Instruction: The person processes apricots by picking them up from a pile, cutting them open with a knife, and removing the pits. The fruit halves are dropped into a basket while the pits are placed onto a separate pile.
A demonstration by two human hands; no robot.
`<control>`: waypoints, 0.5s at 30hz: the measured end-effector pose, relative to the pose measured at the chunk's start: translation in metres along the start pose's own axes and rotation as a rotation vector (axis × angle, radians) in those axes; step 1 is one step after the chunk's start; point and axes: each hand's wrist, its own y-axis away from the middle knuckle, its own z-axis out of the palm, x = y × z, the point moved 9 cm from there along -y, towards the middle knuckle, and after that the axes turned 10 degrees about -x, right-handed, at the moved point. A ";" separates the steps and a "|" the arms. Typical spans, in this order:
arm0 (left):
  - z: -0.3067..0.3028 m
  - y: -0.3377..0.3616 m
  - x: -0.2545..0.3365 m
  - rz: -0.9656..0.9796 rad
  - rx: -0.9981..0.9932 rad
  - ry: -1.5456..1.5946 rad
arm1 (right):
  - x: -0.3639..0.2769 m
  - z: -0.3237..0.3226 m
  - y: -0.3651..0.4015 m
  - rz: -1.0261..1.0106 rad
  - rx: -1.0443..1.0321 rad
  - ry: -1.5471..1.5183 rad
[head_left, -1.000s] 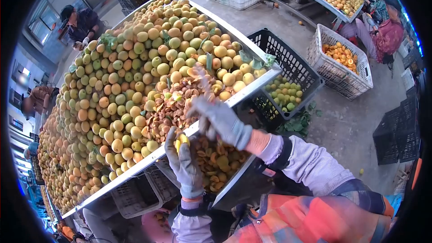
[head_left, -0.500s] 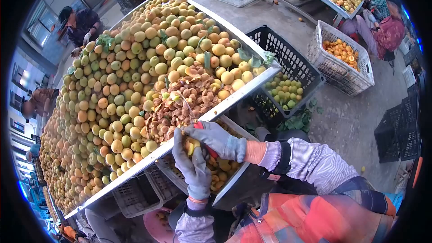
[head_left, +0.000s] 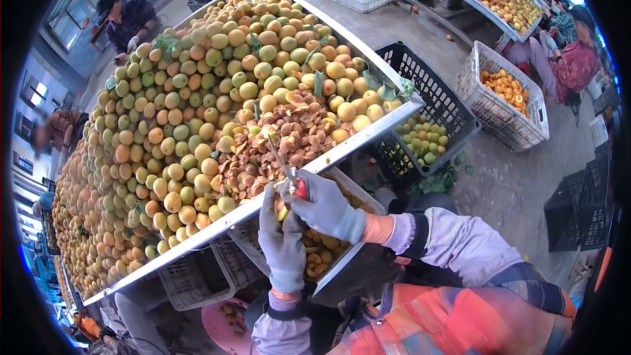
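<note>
My right hand (head_left: pixel 323 207), in a grey glove, is closed round a red-handled cutting tool (head_left: pixel 302 189). Its slim metal blade points up over the table edge. Facing it, my gloved left hand (head_left: pixel 282 246) is closed on a yellow apricot (head_left: pixel 282 212), mostly hidden by the fingers. Both hands meet just outside the metal rim (head_left: pixel 236 215) of the sloping table. Beyond the blade lies a heap of brown apricot pits (head_left: pixel 286 141), with whole green-yellow apricots (head_left: pixel 177 118) piled around it. Below my hands, a crate of cut apricots (head_left: pixel 320 260) is partly covered.
Right of the table stand a black crate (head_left: pixel 453 118) with green fruit and a white crate (head_left: pixel 499 133) with apricot halves. A pink basin (head_left: pixel 220 332) sits below left. One person (head_left: pixel 128 23) works across the table; others are at the left and upper right.
The tool has turned in my right hand, so more of the blade shows and less red handle. The apricot is more hidden now. The whole view has shifted slightly.
</note>
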 end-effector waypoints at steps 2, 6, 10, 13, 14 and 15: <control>-0.008 -0.001 -0.002 0.076 0.071 -0.109 | -0.024 -0.006 0.004 -0.223 0.101 0.163; -0.013 0.000 -0.013 -0.007 0.085 -0.097 | -0.026 -0.002 0.009 -0.164 0.108 0.192; -0.017 -0.002 -0.021 0.088 0.165 0.137 | -0.015 0.008 0.009 -0.101 0.081 0.193; -0.026 0.000 -0.027 0.049 0.198 -0.009 | -0.014 0.017 0.010 -0.112 0.073 0.181; -0.028 0.002 -0.029 0.017 0.203 -0.114 | -0.012 0.018 0.011 -0.116 0.100 0.191; -0.028 0.004 -0.029 0.014 0.207 -0.113 | -0.010 0.017 0.012 -0.120 0.128 0.201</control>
